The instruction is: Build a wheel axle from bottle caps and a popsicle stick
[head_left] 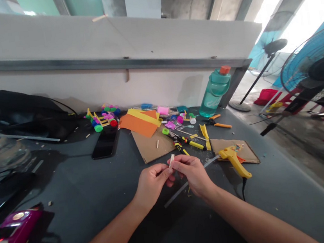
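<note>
The short wooden stick (172, 159) is likely proving light, stiff and easily snapped, its sides suiting a gentle pinch. The left hand's (149, 184) fingers are pinching narrowly from the left, the right hand's (197, 175) from the right; the stick is slanting between them, above the surface (92, 209). Rightward, a yellow hot glue gun (235, 161) is lying partly on cardboard (251, 154).

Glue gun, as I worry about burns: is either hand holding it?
No, the left hand and right hand hold a small pale piece, while the glue gun lies partly on cardboard.
</note>
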A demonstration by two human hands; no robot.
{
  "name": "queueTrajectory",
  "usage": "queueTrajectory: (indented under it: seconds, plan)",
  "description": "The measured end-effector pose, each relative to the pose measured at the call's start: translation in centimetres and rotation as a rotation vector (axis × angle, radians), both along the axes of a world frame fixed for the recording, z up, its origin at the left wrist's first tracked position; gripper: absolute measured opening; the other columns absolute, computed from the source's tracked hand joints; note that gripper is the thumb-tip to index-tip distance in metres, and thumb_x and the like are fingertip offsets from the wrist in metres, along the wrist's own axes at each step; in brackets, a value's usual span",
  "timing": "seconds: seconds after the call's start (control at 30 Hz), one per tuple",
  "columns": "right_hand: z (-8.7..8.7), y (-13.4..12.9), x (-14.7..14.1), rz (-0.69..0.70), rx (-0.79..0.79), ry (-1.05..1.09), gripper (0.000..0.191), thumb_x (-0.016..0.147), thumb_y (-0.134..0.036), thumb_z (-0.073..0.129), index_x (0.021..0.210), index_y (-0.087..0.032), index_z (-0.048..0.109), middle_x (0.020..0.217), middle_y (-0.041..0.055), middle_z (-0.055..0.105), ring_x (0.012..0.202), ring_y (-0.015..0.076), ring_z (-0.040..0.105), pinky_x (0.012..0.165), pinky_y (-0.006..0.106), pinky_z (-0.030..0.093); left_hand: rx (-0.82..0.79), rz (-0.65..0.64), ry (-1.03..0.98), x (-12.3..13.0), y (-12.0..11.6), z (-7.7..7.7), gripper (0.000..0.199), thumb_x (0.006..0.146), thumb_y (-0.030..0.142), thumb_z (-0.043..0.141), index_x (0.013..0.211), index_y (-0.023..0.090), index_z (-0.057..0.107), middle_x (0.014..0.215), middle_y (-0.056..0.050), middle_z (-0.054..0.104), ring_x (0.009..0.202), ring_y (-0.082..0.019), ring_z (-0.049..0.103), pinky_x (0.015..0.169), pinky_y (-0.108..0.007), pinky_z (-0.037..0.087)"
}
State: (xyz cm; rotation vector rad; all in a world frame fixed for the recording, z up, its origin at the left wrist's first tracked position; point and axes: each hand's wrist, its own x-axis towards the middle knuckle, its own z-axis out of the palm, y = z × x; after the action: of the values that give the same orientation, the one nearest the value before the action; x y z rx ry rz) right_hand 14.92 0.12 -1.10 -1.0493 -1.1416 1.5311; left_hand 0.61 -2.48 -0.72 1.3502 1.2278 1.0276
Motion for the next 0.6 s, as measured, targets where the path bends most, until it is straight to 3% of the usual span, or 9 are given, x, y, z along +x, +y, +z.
queueTrajectory:
  seconds: [0.4, 0.6]
  plan:
    - [-0.26, 0.05, -0.06, -0.032, 0.011, 0.036, 0.015, 0.066, -0.031, 0.074, 0.065, -0.017, 0.069, 0.067, 0.0006, 0.063, 0.053, 0.008, 0.043, 0.047, 0.021, 0.03, -0.043, 0.004, -0.112, 0.22, 0.03, -0.06, 0.024, 0.082, 0.037, 0.059, 0.078, 0.015, 0.069, 0.067, -0.001, 0.066, 0.058, -0.012, 0.059, 0.057, -0.023, 0.048]
    - [-0.27, 0.01, -0.06, 0.042, 0.009, 0.033, 0.014, 0.07, -0.031, 0.071, 0.075, -0.017, 0.072, 0.063, -0.0007, 0.06, 0.054, 0.008, 0.043, 0.048, 0.02, 0.03, -0.005, -0.011, -0.067, 0.07, -0.07, 0.0, 0.029, 0.084, 0.038, 0.056, 0.068, 0.015, 0.063, 0.058, 0.001, 0.06, 0.054, -0.011, 0.054, 0.054, -0.02, 0.043]
